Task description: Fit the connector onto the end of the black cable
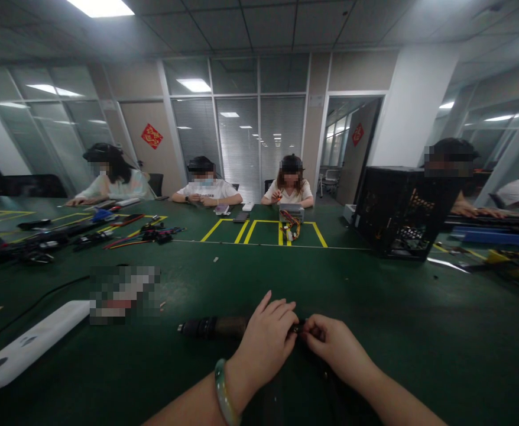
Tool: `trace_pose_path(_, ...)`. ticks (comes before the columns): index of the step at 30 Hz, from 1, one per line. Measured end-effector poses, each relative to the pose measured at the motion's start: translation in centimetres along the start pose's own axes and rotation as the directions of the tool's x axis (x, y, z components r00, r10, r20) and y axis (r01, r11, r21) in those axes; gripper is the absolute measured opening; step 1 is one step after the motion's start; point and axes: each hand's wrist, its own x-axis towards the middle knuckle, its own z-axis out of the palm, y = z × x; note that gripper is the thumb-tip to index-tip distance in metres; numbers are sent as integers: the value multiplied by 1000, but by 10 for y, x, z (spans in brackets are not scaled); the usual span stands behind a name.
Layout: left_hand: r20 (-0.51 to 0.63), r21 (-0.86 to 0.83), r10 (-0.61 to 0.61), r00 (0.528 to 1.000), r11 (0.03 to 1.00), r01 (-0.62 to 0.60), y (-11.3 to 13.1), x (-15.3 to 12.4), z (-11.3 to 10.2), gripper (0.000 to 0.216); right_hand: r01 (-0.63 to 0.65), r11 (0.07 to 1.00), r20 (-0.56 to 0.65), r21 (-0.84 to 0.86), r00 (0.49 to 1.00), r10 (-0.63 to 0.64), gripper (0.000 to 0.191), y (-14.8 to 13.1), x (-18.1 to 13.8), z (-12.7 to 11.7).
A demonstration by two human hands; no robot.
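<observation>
A dark cordless drill [230, 327] lies on its side on the green table, its chuck pointing left. My left hand [266, 334], with a green bangle on the wrist, is curled over the drill's rear part, fingertips and thumb closed around it. Close beside it, my right hand [334, 346] is closed in a pinch at the drill's back end. Whatever sits between those fingertips is small, dark and mostly hidden. Below the hands, more dark parts show dimly against the tabletop.
To the left lie a white power strip [38, 343] and its black cable. Tangled cables [148, 232] lie beyond it. A black computer case [405, 213] stands at right. Across the table, a power supply [291, 212] with coloured wires sits before a person. Other people sit around.
</observation>
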Motion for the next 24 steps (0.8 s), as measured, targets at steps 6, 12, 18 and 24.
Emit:
trace_pose_path(6, -5, -20, 15, 1000, 1000, -15, -2, -1, 1, 9, -6, 1000, 7, 7, 1000, 6, 9, 1, 1, 0)
trace_pose_path(12, -16, -35, 4, 1000, 999, -4, -1, -1, 0, 7, -10, 1000, -1, 11, 1000, 10, 8, 1, 1, -1)
trace_pose_path(18, 2, -38, 8, 1000, 999, -7, -1, -1, 1, 11, -24, 1000, 14, -1, 1000, 24, 9, -4, 0, -3)
trace_pose_path(24, -13, -49, 17, 1000, 999, -18, -3, -1, 3, 8, -29, 1000, 13, -10, 1000, 29, 9, -5, 0, -3)
